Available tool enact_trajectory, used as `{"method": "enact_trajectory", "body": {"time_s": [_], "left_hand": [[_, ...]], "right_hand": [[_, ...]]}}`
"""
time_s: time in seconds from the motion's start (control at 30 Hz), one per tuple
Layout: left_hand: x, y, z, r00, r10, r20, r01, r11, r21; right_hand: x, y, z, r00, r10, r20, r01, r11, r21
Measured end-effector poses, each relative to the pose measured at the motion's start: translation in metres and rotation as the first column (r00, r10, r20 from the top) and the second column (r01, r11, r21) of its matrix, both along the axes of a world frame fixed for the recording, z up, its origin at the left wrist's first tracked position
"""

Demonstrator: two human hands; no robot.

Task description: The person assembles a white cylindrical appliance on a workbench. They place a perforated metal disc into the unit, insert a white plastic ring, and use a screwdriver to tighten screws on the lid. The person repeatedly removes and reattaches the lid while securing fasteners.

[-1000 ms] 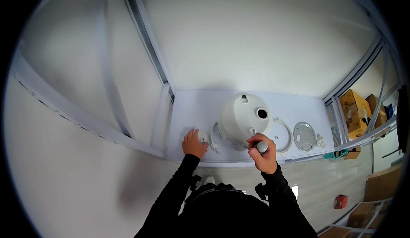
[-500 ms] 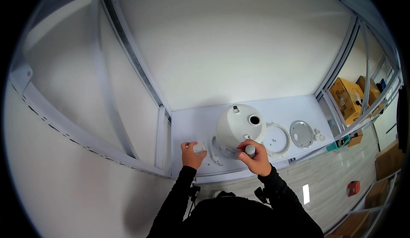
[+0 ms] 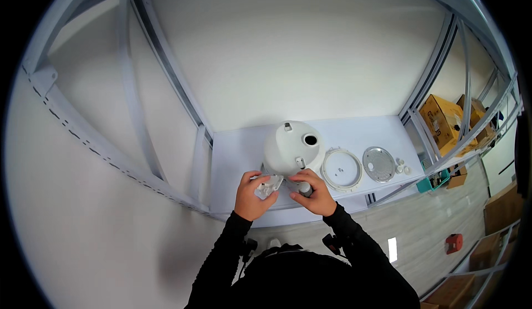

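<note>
My left hand [image 3: 252, 199] is closed on a small clear plastic bag [image 3: 268, 186], its fingers and thumb around one side. What lies inside the bag is too small to make out. Close by on the right, my right hand [image 3: 317, 193] grips a short grey cylindrical tool [image 3: 305, 188]; its far end is hard to see. Both hands are held in front of a large white rounded housing [image 3: 282, 151], which stands on the shelf. The housing has a round dark opening [image 3: 311, 140] on its upper right and small fittings on its surface.
Right of the housing, a white ring [image 3: 359, 174] lies on the white shelf [image 3: 238, 142] with several small pieces inside it. Beyond are a grey perforated disc [image 3: 379, 170] and several small white parts [image 3: 400, 169]. Metal posts frame the shelf; cardboard boxes [image 3: 440, 123] stand at right.
My left hand has moved right and up with the clear bag. My right hand has come left, off the housing's front, so the two hands are now close together. The view has shifted slightly.
</note>
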State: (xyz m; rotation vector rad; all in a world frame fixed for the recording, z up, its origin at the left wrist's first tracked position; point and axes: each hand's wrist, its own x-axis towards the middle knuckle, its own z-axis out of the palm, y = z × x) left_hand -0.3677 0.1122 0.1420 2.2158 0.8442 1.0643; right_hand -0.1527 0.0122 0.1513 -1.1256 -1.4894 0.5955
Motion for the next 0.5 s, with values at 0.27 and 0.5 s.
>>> {"method": "enact_trajectory", "body": {"time_s": [0.27, 0.5], "left_hand": [[0.034, -0.042, 0.012, 0.993, -0.116, -0.019, 0.110, 0.976, -0.188], [0.061, -0.063, -0.003, 0.985, -0.173, -0.023, 0.154, 0.923, -0.354]], "right_hand": [[0.020, -0.033, -0.020, 0.998, -0.061, -0.019, 0.060, 0.997, -0.057], [0.039, -0.051, -0.042, 0.966, -0.144, -0.212, 0.085, 0.960, -0.267]]}}
